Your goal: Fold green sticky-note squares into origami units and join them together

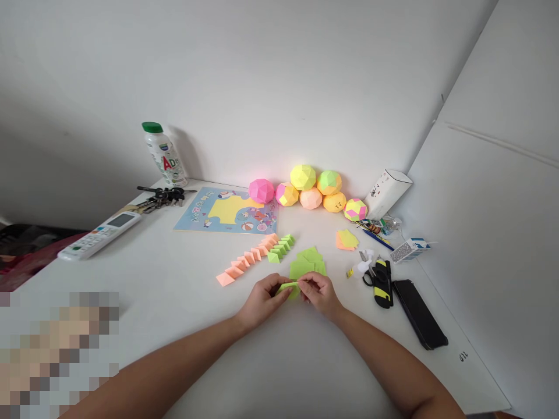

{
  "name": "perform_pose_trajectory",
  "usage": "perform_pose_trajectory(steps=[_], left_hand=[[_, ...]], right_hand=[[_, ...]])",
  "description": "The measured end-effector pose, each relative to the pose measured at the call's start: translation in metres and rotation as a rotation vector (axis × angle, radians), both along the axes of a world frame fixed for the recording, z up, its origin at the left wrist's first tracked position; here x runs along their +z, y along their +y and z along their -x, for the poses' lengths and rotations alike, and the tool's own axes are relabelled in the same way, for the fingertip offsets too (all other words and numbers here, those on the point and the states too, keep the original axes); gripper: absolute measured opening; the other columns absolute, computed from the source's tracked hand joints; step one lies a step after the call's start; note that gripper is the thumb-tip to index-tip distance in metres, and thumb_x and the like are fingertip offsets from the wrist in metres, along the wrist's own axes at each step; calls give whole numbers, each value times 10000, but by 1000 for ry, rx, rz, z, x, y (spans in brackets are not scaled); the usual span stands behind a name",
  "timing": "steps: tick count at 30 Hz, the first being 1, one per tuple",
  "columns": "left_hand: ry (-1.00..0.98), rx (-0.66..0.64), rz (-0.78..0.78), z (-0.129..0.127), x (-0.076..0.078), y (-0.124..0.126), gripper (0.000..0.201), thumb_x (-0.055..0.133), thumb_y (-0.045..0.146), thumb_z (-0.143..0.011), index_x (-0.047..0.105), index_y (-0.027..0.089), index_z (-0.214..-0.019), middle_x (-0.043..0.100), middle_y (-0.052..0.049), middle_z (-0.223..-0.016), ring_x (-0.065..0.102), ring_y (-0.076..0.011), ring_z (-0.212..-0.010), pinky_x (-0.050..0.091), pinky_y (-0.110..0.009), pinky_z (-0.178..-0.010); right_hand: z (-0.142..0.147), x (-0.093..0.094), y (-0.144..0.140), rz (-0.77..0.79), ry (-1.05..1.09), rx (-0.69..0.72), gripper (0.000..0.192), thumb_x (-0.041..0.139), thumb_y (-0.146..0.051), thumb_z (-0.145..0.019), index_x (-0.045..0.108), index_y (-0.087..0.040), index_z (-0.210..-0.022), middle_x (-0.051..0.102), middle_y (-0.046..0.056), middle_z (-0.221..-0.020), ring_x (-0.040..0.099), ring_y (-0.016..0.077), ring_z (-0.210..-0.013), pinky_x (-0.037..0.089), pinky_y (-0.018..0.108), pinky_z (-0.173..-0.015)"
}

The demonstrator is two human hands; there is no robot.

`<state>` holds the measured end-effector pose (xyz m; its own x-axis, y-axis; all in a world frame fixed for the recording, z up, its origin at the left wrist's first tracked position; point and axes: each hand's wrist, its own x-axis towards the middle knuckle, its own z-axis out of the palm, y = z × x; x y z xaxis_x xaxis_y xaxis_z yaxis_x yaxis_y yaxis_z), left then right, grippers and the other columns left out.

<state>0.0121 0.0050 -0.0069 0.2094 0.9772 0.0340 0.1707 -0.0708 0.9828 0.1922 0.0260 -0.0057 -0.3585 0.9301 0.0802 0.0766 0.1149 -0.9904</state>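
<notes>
Both hands meet over a small green paper piece (290, 288) on the white table (183, 291). My left hand (262, 299) pinches its left end and my right hand (321, 294) pinches its right end. Just beyond lies a loose pile of green paper squares (308, 263). A diagonal row of folded orange units (247, 259) runs into a row of folded green units (282, 247) to the left of the pile.
Several paper balls (310, 189) line the wall. A sticker sheet (227, 212), keys (161, 198), remote (100, 235) and bottle (165, 154) sit left. Right: sticky notes (347, 240), scissors (379, 279), phone (419, 314), white box (386, 192), small carton (410, 249).
</notes>
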Motion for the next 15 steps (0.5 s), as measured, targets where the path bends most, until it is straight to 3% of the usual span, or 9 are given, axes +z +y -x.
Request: perform_pose_trajectory(steps=[9,15], left_hand=[[-49,-21,-38,1,-1,1,278,569,420,-775,682,184,-870,614,-23,-733,534,-136,-640,452,-243,-584],[-98,-34,26,1,-3,1,266,571,416,-781,673,174,-829,602,-16,-711,545,-140,-663,448,-250,-614]], right_hand=[[-1,-13,3,-24,-18,42,180,629,-314,-774,668,-154,-847,586,-20,-543,565,101,-451,446,209,-432],[-1,-17,3,-21,3,37,177,640,-313,-766,682,-165,-853,617,-10,-567,567,102,-444,444,210,-420]])
